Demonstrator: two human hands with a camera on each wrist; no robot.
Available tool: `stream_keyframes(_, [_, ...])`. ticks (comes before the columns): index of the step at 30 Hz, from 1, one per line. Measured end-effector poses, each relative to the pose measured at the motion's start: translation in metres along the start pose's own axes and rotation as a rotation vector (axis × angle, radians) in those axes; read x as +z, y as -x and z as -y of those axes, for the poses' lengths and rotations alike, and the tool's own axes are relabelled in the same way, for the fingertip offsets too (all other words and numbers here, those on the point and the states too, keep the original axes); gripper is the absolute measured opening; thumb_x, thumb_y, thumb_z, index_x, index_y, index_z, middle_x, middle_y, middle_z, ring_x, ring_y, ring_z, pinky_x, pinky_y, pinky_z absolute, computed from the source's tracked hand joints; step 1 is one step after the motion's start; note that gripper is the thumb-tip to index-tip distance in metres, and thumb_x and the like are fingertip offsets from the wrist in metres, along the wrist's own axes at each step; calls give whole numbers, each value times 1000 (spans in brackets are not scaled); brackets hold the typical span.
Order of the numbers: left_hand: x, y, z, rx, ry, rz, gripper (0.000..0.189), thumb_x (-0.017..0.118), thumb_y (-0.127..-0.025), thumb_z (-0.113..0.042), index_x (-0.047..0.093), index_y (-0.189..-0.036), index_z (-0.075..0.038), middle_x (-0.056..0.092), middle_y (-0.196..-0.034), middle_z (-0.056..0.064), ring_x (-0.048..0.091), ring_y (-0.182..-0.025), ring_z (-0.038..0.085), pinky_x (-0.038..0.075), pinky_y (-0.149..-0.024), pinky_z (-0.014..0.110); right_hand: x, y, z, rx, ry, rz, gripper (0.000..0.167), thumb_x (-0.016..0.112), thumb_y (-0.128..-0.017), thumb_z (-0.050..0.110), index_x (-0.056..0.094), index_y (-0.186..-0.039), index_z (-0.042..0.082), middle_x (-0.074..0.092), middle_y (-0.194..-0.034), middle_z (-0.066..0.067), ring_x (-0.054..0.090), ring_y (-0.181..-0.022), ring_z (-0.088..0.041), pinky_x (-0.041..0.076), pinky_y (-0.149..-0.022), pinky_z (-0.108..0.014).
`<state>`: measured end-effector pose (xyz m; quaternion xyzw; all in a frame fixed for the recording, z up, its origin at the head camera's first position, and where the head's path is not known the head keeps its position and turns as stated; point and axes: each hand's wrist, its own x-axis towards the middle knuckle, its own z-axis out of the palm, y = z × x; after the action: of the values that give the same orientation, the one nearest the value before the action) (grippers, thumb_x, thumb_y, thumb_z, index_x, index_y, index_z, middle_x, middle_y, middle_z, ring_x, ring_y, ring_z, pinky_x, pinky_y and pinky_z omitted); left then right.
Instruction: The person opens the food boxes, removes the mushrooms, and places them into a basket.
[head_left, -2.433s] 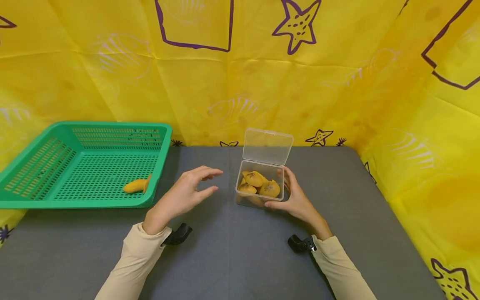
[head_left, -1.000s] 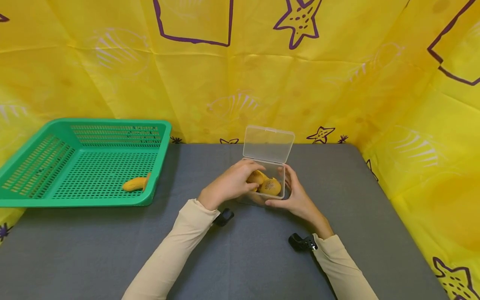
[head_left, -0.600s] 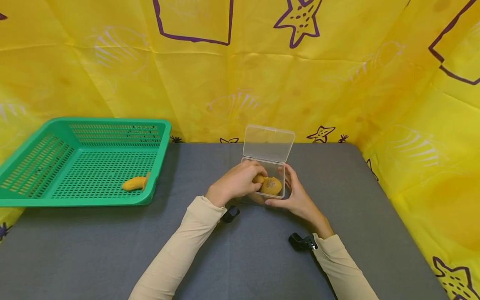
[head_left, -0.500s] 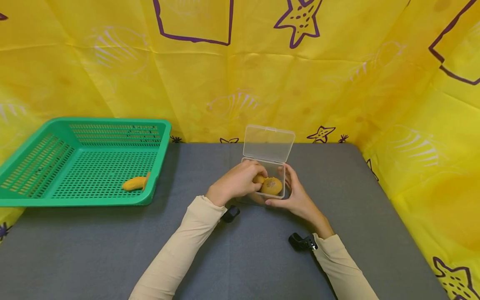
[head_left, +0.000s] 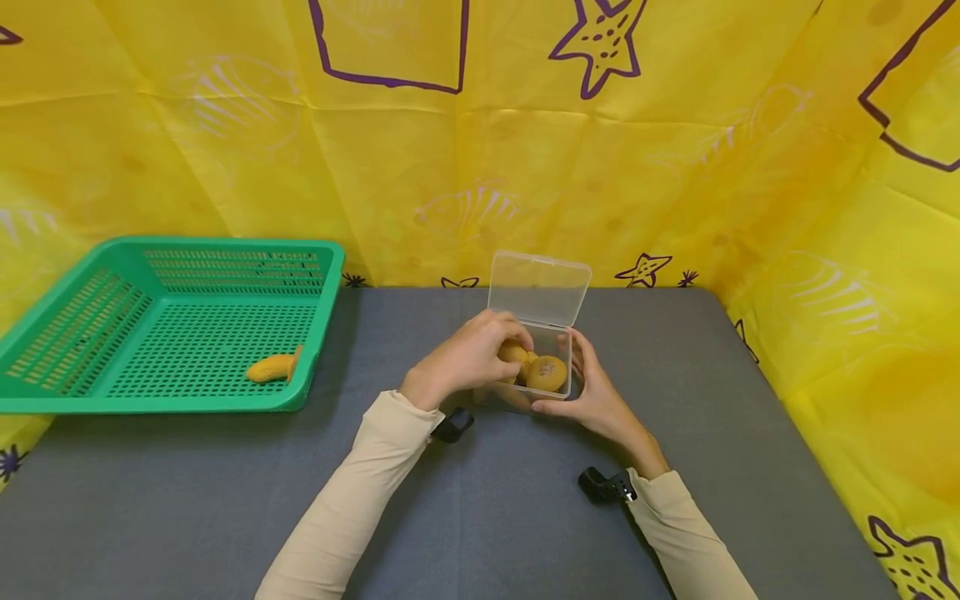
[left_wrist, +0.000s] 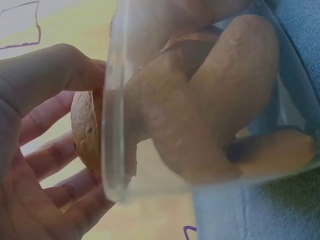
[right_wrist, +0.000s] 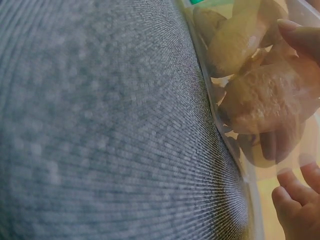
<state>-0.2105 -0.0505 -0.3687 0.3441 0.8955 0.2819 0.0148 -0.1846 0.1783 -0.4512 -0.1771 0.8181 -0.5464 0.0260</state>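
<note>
A clear plastic box with its hinged lid standing up is on the grey table, holding several yellow-brown mushrooms. One mushroom with a speckled top shows at the box's right front. My left hand reaches over the box's left side, thumb and fingers around another mushroom. In the left wrist view, the rim of that mushroom stands above the box edge between thumb and fingers. My right hand grips the box at its right side, thumb in front. The box's left wall is partly hidden by my left hand.
A green perforated basket stands at the left, with a single mushroom lying by its right wall. A yellow patterned cloth hangs behind the table and along its right side.
My left hand has come from left of the box into it and taken hold of a mushroom. Over the last half second it has risen and shifted slightly left. The right hand stays put.
</note>
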Motion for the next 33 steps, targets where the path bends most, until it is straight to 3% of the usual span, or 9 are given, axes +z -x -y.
stream_keyframes(6, [-8,4,1,-40,14,-16,24,73,-86,-10,72,-110,-10,65,-115,5,55,-107,25,48,-91,37,-1,1,0,1,3,3,114,87,-73,8,10,-157,9,28,-160,-20,21,-151,-38,17,-120,-61])
stream_keyframes(14, [-17,10,3,-33,21,-90,22,74,-87,-12,73,-109,-12,66,-115,5,55,-109,26,46,-94,41,-1,0,-1,-11,7,6,113,87,-73,8,11,-157,11,29,-159,-19,22,-151,-37,18,-120,-60])
stream_keyframes(20, [-23,15,8,-63,23,-119,25,74,-88,-14,71,-112,-11,66,-118,6,55,-114,28,45,-101,43,-1,-1,0,-4,21,2,114,88,-73,11,11,-157,12,29,-160,-17,23,-151,-36,19,-121,-59])
stream_keyframes(29, [-22,20,16,-117,65,-107,30,59,-91,-15,68,-119,-10,62,-124,8,54,-110,27,47,-91,41,-1,0,0,7,29,1,115,88,-73,11,10,-158,12,29,-160,-17,23,-151,-36,18,-121,-58])
stream_keyframes(33, [-16,21,19,-119,67,-100,28,62,-93,-15,66,-120,-8,62,-123,9,55,-105,26,48,-88,40,-1,0,0,6,31,5,114,88,-74,11,10,-158,12,29,-160,-17,23,-151,-37,18,-121,-59])
